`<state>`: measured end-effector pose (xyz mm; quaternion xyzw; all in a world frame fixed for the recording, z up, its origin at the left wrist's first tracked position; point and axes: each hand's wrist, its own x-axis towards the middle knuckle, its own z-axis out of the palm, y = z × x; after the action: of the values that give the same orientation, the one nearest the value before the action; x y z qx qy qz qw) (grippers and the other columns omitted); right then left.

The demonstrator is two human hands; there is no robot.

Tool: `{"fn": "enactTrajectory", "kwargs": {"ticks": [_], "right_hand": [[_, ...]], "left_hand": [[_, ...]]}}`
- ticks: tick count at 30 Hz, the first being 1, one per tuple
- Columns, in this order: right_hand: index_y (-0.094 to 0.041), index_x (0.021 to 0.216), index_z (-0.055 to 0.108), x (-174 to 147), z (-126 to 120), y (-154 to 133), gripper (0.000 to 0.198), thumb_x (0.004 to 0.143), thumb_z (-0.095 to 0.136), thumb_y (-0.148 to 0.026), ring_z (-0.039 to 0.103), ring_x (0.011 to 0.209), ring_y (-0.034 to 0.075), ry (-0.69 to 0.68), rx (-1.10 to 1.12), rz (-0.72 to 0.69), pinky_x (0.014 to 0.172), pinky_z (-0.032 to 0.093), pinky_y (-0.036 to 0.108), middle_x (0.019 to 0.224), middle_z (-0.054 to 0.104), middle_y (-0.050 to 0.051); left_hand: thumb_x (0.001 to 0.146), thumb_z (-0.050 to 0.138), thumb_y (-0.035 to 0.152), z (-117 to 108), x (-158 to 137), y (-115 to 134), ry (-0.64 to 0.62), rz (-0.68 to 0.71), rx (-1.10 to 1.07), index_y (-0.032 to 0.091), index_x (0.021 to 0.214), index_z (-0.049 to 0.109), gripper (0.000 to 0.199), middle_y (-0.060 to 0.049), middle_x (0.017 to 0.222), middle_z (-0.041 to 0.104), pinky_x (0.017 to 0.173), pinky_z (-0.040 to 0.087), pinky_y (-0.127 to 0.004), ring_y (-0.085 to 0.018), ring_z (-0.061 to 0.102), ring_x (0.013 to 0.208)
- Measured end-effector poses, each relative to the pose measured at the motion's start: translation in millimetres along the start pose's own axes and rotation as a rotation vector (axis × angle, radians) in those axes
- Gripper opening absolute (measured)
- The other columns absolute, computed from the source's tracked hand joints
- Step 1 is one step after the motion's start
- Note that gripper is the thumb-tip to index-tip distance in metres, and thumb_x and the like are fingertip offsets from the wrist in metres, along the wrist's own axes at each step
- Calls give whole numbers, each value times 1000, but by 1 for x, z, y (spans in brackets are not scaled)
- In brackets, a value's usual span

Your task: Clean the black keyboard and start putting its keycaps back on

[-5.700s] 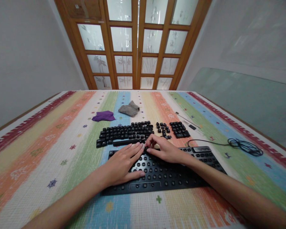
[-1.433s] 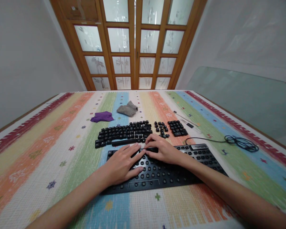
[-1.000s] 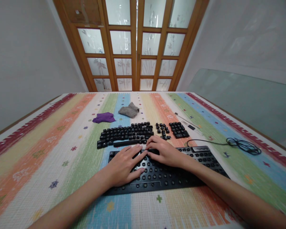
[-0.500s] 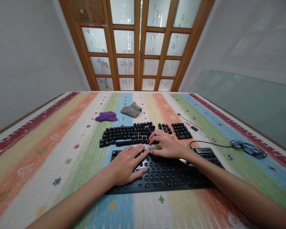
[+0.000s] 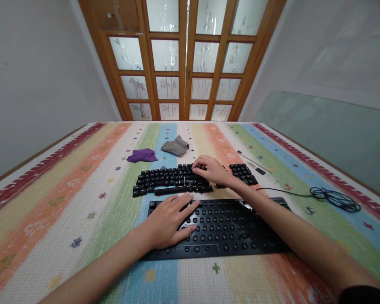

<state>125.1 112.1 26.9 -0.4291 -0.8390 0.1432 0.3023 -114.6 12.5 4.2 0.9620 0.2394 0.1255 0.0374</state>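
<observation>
My left hand [image 5: 169, 219] lies flat with fingers spread on the left part of a black keyboard base [image 5: 223, 230], whose key posts are mostly bare. Beyond the base, loose black keycaps [image 5: 164, 175] are laid out in rows, with a long space bar [image 5: 171, 191] along their near edge. Over the right end of these rows is my right hand [image 5: 213, 169], thumb and index finger pinched at a small black keycap. Its other fingers are curled and partly hidden. The right forearm passes above the base's right side.
Number-pad keycaps [image 5: 243, 173] sit right of my right hand. A coiled black cable [image 5: 335, 199] lies at the right. Further back are a purple cloth [image 5: 142, 155], a grey cloth [image 5: 176, 146], a thin stick [image 5: 253, 159] and a small black piece [image 5: 260, 171] on the striped tablecloth [image 5: 114, 236].
My right hand has moved away from the base's top edge, forward to the loose keycaps, and its fingers have come together there. My left hand has stayed on the base.
</observation>
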Motion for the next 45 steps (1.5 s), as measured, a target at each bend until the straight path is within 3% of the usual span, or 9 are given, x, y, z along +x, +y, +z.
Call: {"fn": "enactTrajectory", "kwargs": {"ticks": [10,28,45], "right_hand": [[-17,78,76,46,30,-2,16,81,61,-11,65,88,21,-13,-67,-18,91,45,36,88,76,6],[-19,77,80,60,39,6,22,76,62,-8,68,87,23,-56,-162,72,93,46,34,83,78,5],[-16,73,72,70,44,6,14,72,64,-4,67,78,19,-80,-78,174,75,48,27,77,74,5]], "left_hand": [[100,45,45,1,-2,1,12,-7,-19,16,146,41,54,-17,149,48,110,40,-49,-31,45,138],[100,46,45,-1,0,2,4,-15,-39,15,146,42,55,-17,147,49,111,39,-47,-30,45,138],[101,42,46,0,-1,1,10,-9,-63,16,146,41,54,-17,148,49,110,40,-48,-30,45,138]]}}
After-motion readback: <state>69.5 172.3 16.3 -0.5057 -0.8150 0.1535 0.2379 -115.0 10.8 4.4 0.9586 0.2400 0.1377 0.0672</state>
